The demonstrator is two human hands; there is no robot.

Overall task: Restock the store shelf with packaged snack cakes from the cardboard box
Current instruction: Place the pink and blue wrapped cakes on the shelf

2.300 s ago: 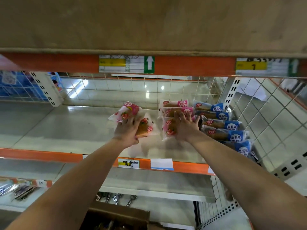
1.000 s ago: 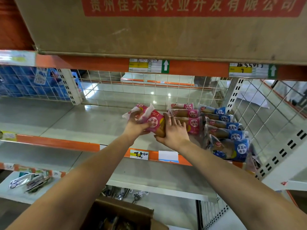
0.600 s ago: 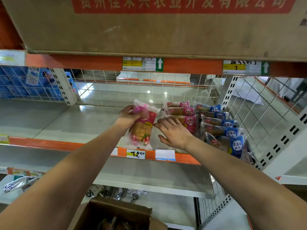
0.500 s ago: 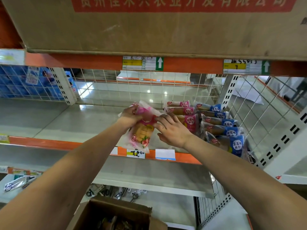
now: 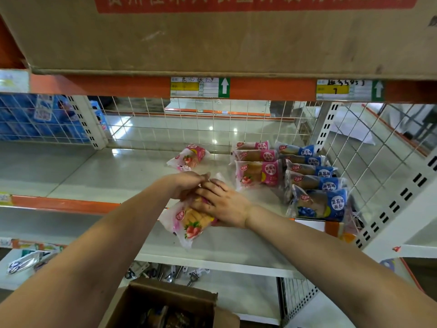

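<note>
At the shelf (image 5: 94, 176) near edge, left hand (image 5: 186, 185) and right hand (image 5: 222, 204) jointly grip one pink snack cake (image 5: 189, 224), unplaced. Stocked rows (image 5: 260, 172) fill only the right; cardboard box (image 5: 175, 292) apparently holds more.

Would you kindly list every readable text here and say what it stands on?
"草莓味面包": pink pack.
"蓝莓味面包": blue pack.
"1": right tag.
Up arrow: left tag and right tag.
Red banner on top box: cut off, unreadable.
Tag handwriting and held pack logo: too blurred.
</note>
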